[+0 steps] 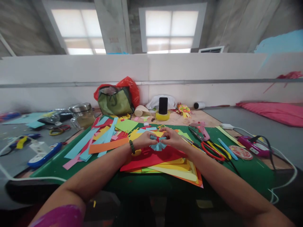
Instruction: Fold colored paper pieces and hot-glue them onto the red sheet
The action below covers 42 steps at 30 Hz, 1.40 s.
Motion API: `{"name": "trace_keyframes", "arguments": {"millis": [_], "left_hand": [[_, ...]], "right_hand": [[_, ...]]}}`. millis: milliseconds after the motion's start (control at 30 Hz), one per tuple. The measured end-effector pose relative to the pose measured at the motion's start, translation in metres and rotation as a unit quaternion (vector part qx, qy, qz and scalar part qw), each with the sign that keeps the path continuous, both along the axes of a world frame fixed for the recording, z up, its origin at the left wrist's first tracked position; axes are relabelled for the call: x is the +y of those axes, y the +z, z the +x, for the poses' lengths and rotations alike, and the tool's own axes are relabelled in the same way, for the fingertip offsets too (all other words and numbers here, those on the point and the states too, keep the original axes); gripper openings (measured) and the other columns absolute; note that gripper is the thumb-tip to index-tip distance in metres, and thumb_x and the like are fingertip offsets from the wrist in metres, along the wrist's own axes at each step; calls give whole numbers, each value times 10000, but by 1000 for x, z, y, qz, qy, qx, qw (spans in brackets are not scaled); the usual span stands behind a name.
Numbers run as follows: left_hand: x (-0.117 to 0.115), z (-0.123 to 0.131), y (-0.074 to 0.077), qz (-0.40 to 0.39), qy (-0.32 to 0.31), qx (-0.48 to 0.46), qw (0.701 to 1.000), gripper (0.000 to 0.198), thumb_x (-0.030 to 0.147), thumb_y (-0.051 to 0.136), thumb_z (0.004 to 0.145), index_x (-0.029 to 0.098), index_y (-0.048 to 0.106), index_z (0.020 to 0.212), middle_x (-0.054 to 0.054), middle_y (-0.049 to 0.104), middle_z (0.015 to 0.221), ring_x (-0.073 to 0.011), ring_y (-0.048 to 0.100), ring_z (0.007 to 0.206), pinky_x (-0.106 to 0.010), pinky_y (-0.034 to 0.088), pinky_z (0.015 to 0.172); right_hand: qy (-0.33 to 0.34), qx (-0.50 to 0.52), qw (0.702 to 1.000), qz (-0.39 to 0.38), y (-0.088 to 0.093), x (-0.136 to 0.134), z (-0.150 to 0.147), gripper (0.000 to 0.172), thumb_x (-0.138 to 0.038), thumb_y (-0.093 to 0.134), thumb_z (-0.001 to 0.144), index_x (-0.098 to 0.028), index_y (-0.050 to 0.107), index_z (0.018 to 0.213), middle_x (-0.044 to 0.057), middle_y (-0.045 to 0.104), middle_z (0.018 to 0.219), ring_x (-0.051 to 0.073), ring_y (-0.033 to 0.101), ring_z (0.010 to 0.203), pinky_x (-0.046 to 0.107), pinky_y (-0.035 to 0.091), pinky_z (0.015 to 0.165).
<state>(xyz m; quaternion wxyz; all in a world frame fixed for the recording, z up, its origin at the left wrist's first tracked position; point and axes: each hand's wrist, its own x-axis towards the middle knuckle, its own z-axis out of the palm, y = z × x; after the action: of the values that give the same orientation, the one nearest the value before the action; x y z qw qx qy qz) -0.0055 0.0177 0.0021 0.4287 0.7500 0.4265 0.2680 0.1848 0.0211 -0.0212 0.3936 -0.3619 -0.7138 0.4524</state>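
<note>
My left hand (pixel 143 140) and my right hand (pixel 174 138) come together over the middle of the table, fingers closed on opposite sides of a light blue paper rosette (pixel 158 145). Its folded strips fan out between my fingertips, and a bit of red shows at its centre. Beneath it lies a red paper sheet (pixel 142 159), on top of a stack of yellow and orange sheets (pixel 187 168). A dark green beaded bracelet (pixel 132 147) circles my left wrist.
Paper strips (pixel 80 143) in several colours lie left on the green mat (pixel 251 176). Scissors with red handles (pixel 213 151), a pink glue gun (pixel 203 130) and a blue pen (pixel 227 149) lie right. A glass jar (pixel 82 116), a green bag (pixel 115 102) and a phone (pixel 163 105) stand behind.
</note>
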Motion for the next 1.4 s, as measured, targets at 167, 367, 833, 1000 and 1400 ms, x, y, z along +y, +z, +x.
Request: {"name": "trace_keyframes", "arguments": {"millis": [167,367,833,1000,1400], "left_hand": [[-3,2,2,-6,-7,10,1000,103,230,599,593,145,637,636,48,515,504,-95,425,507,-222,335,499],[-1,-2,-3,-25,-14,10,1000,131,269,613,603,150,625,656,35,555,557,-108,466,541,-229,354,523],[-2,-1,-3,-44,-31,-23,998,112,239,639,587,154,591,641,35,567,590,-107,498,565,-228,396,555],[2,2,-4,-80,-11,-222,972,499,285,787,594,177,617,1050,-53,692,958,-181,635,884,-301,484,807],[-1,8,-12,-71,43,-257,963,262,205,729,598,132,682,845,-32,702,813,-169,628,766,-301,479,776]], "right_hand": [[-10,9,1000,-17,4,-4,-1,468,-306,687,641,-188,496,1052,-43,623,666,121,555,566,240,388,530],[-33,-23,998,-49,12,-8,4,475,-286,699,651,-173,515,1075,-42,627,651,112,534,557,239,377,544],[-3,5,999,-46,5,-4,1,472,-285,751,581,-193,518,982,-56,636,589,112,536,513,232,380,507],[-146,155,977,-7,5,3,3,555,-402,792,580,-208,508,1015,-62,631,630,130,582,573,261,436,570],[-112,101,987,58,-2,-7,-9,477,-553,659,748,-202,523,1040,-39,627,631,134,559,555,270,438,551]]}}
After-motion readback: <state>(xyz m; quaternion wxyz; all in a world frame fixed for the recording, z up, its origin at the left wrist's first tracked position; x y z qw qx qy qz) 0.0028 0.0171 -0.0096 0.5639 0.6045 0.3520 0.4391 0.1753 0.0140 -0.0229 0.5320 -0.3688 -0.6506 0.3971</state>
